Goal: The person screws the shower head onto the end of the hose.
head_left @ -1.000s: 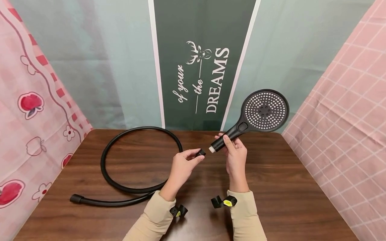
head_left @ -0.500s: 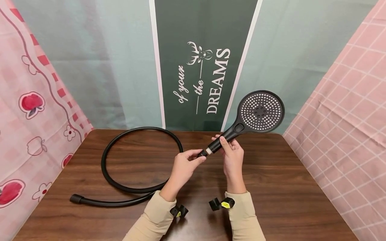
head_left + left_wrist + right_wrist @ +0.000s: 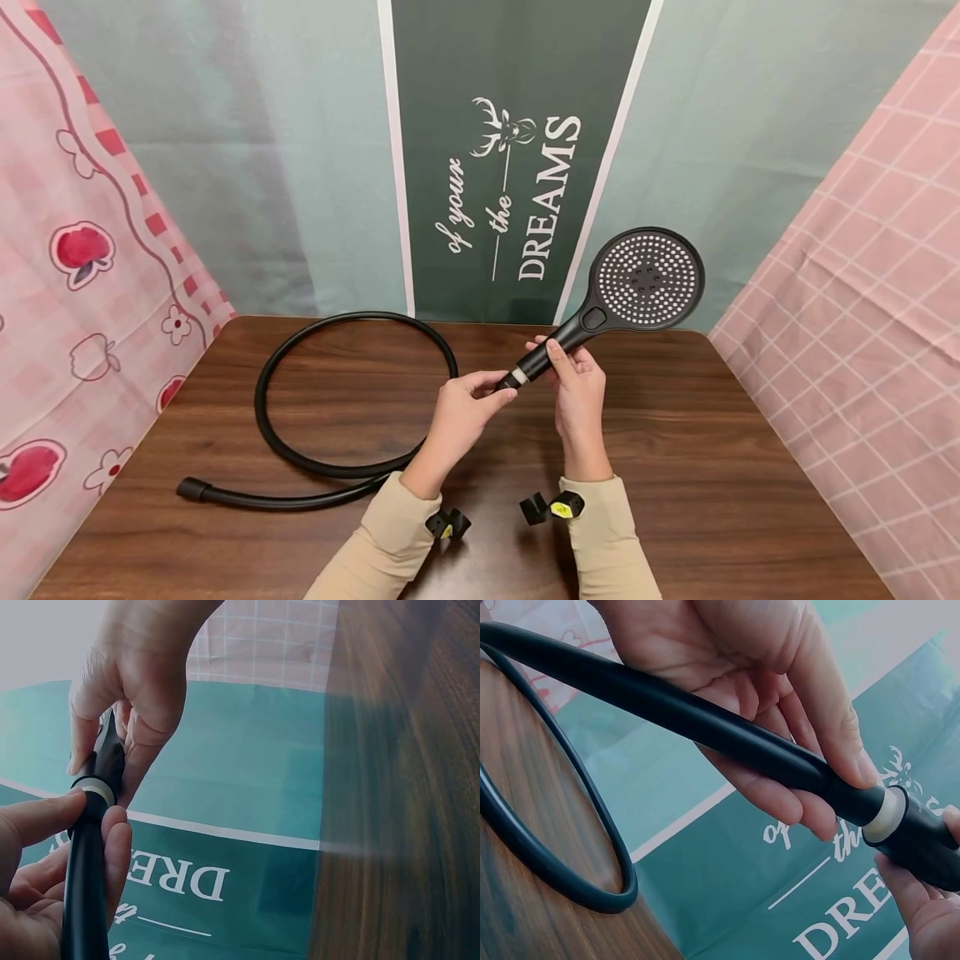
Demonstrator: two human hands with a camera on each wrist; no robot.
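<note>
My right hand (image 3: 579,400) grips the handle of a black shower head (image 3: 647,279), its round face of pale nozzles tilted up to the right. My left hand (image 3: 465,412) pinches the end fitting of a black shower hose (image 3: 750,746) between thumb and fingers. Hose end and handle meet in line, with a short white collar (image 3: 887,815) showing between them. In the left wrist view the hose (image 3: 86,881) runs down along my left palm. Whether the threads are engaged is hidden.
The hose loops over the brown wooden table (image 3: 675,467), its other end fitting (image 3: 193,489) lying at the left. A green curtain (image 3: 517,50) with white lettering hangs behind; pink cloths flank both sides. Each sleeve carries a small black wrist device (image 3: 551,507).
The shower head has come left and down, so its white collar now meets the hose fitting, where a gap stood a second ago. The left hand keeps its pinch, almost unmoved.
</note>
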